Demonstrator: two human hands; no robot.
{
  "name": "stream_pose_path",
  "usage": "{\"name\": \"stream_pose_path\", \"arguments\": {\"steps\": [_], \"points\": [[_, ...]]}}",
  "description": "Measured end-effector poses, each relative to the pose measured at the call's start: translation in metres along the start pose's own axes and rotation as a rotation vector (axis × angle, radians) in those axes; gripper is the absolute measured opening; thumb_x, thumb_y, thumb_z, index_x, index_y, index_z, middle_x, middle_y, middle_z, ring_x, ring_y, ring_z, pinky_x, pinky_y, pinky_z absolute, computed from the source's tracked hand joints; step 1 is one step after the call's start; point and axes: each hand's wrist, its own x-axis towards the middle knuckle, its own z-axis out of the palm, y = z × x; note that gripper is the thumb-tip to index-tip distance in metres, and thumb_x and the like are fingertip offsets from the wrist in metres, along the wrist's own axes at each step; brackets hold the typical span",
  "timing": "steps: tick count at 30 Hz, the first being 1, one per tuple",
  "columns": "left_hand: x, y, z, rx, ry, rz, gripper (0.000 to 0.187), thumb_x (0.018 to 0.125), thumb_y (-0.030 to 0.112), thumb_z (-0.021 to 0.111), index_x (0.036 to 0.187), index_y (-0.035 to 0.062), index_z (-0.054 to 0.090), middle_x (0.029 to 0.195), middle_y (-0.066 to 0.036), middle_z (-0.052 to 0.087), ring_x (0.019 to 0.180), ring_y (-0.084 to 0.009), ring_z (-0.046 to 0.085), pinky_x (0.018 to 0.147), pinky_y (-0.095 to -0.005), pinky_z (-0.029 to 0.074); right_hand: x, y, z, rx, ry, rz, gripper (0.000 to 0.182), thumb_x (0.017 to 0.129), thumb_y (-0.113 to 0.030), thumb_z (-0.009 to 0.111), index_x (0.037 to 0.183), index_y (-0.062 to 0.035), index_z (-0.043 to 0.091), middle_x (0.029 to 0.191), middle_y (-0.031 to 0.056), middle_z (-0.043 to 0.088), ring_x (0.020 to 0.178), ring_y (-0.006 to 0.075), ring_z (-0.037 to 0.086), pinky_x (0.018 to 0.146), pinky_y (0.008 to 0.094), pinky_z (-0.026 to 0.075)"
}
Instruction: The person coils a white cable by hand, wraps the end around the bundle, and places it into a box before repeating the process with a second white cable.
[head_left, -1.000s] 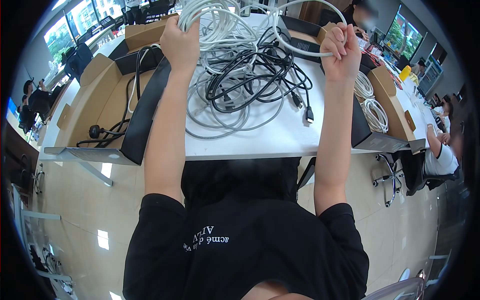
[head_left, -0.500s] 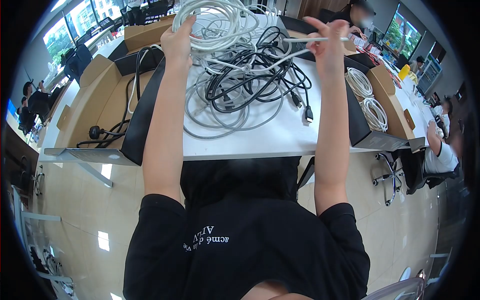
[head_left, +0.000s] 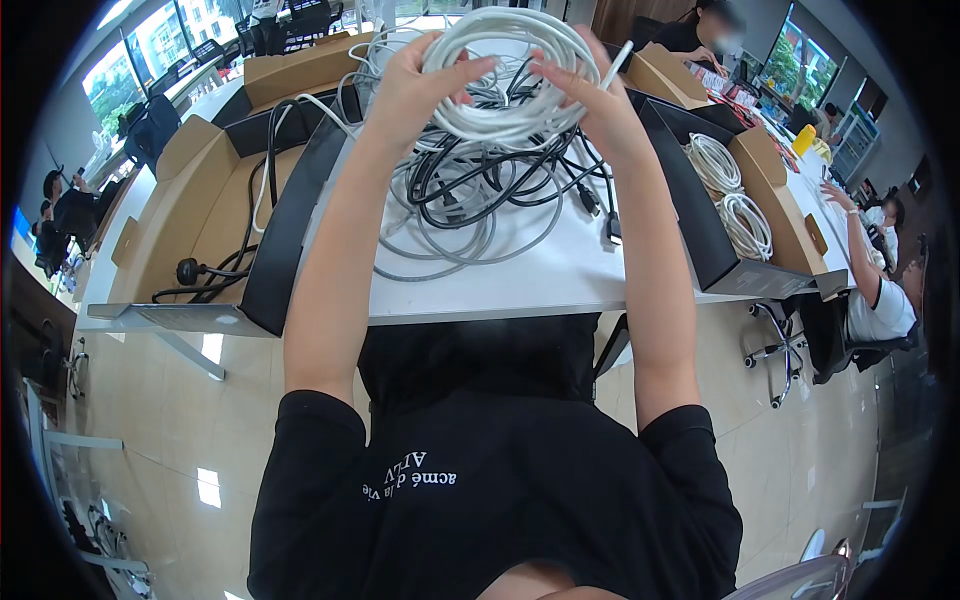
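Note:
A coil of white cable is held up over the table between both hands. My left hand grips its left side, thumb laid across the loops. On the right side, my right hand is closed around the same coil, and a short length of white cable sticks out beyond its fingers. Below the coil lies a tangle of black cables, with HDMI-type plugs at its right. Loose grey cable spreads in loops on the white table nearer to me.
At the left, an open cardboard box holds a black cable with a plug. Another open box at the right contains coiled white cables. Further boxes stand behind. Other people sit at the far right.
My right hand has moved left onto the coil, bringing the stretched white cable in. My left hand has shifted right with the coil, which now sits centred between both hands.

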Motion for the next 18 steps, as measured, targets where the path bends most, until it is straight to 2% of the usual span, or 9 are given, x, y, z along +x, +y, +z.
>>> {"name": "stream_pose_path", "arguments": {"steps": [3, 4, 7, 8, 10, 13, 14, 17, 18], "points": [[-0.004, 0.008, 0.004, -0.255, -0.136, -0.017, 0.027, 0.069, 0.02, 0.073, 0.082, 0.0054, 0.054, 0.06, 0.002, 0.049, 0.05, -0.0049, 0.049, 0.049, -0.0194, 0.042, -0.003, 0.001, 0.009, 0.284, -0.074, 0.153, 0.041, 0.079, -0.021, 0.063, 0.112, -0.0007, 0.049, 0.098, 0.0135, 0.059, 0.087, 0.0188, 0.06, 0.072, 0.0308, 0.049], [-0.004, 0.009, 0.004, -0.275, -0.169, 0.004, 0.025, 0.072, 0.02, 0.07, 0.083, 0.0057, 0.053, 0.059, 0.003, 0.048, 0.048, -0.0048, 0.047, 0.051, -0.02, 0.044, -0.003, 0.003, 0.006, 0.257, -0.025, 0.173, 0.03, 0.078, -0.018, 0.063, 0.101, -0.0009, 0.054, 0.08, 0.0104, 0.061, 0.074, 0.0175, 0.061, 0.069, 0.0308, 0.05], [-0.006, 0.005, 0.005, -0.393, -0.237, -0.009, 0.028, 0.078, 0.027, 0.063, 0.09, 0.0031, 0.054, 0.063, -0.001, 0.054, 0.053, -0.0065, 0.054, 0.056, -0.0216, 0.049, -0.004, 0.0, 0.005, 0.255, 0.036, 0.179, 0.022, 0.077, -0.015, 0.062, 0.093, -0.0008, 0.054, 0.061, 0.0048, 0.056, 0.058, 0.0151, 0.058, 0.063, 0.0292, 0.049], [-0.006, 0.004, 0.003, -0.381, -0.302, -0.051, 0.034, 0.08, 0.033, 0.059, 0.093, 0.0015, 0.054, 0.067, -0.004, 0.056, 0.057, -0.0081, 0.056, 0.06, -0.0223, 0.05, -0.003, 0.003, 0.007, 0.344, 0.107, 0.17, 0.013, 0.075, -0.01, 0.063, 0.08, 0.0007, 0.059, 0.054, 0.0037, 0.052, 0.05, 0.0151, 0.057, 0.051, 0.027, 0.048], [-0.007, 0.002, -0.001, -0.36, -0.442, -0.141, 0.048, 0.083, 0.044, 0.052, 0.1, -0.0016, 0.054, 0.076, -0.009, 0.062, 0.066, -0.0113, 0.062, 0.066, -0.0238, 0.051, -0.003, 0.005, 0.008, 0.326, 0.108, 0.169, 0.011, 0.074, -0.01, 0.063, 0.076, -0.0003, 0.058, 0.053, 0.003, 0.051, 0.049, 0.0143, 0.055, 0.049, 0.0265, 0.046], [-0.007, 0.003, 0.001, -0.332, -0.654, -0.047, 0.071, 0.082, 0.059, 0.042, 0.108, -0.0053, 0.052, 0.087, -0.016, 0.063, 0.081, -0.0169, 0.063, 0.072, -0.0269, 0.051, -0.005, 0.004, 0.012, 0.255, 0.136, 0.134, 0.009, 0.073, -0.008, 0.063, 0.071, -0.0016, 0.056, 0.053, 0.0016, 0.049, 0.047, 0.0123, 0.051, 0.046, 0.0253, 0.042], [-0.005, 0.003, 0.002, -0.347, -0.728, 0.017, 0.082, 0.077, 0.068, 0.038, 0.11, -0.0064, 0.051, 0.095, -0.021, 0.061, 0.088, -0.0246, 0.062, 0.077, -0.031, 0.05, -0.006, 0.003, 0.013, 0.226, 0.148, 0.121, 0.009, 0.073, -0.008, 0.062, 0.071, -0.0017, 0.056, 0.054, 0.0014, 0.049, 0.048, 0.0119, 0.051, 0.046, 0.0249, 0.041], [-0.013, 0.001, 0.008, -0.452, -0.792, -0.019, 0.087, 0.076, 0.07, 0.036, 0.111, -0.0074, 0.05, 0.102, -0.026, 0.057, 0.094, -0.032, 0.059, 0.081, -0.035, 0.049, -0.007, 0.002, 0.017, 0.071, 0.165, 0.073, 0.009, 0.072, -0.008, 0.062, 0.074, -0.0012, 0.056, 0.056, 0.001, 0.05, 0.048, 0.0102, 0.051, 0.046, 0.0236, 0.04], [-0.013, 0.002, 0.01, -0.513, -0.841, -0.032, 0.072, 0.08, 0.061, 0.043, 0.102, -0.0064, 0.054, 0.108, -0.029, 0.054, 0.099, -0.0362, 0.057, 0.086, -0.0366, 0.046, -0.007, 0.003, 0.018, 0.008, 0.171, 0.055, 0.01, 0.072, -0.008, 0.062, 0.076, -0.001, 0.056, 0.057, 0.001, 0.051, 0.049, 0.0095, 0.05, 0.046, 0.0232, 0.039]]}}
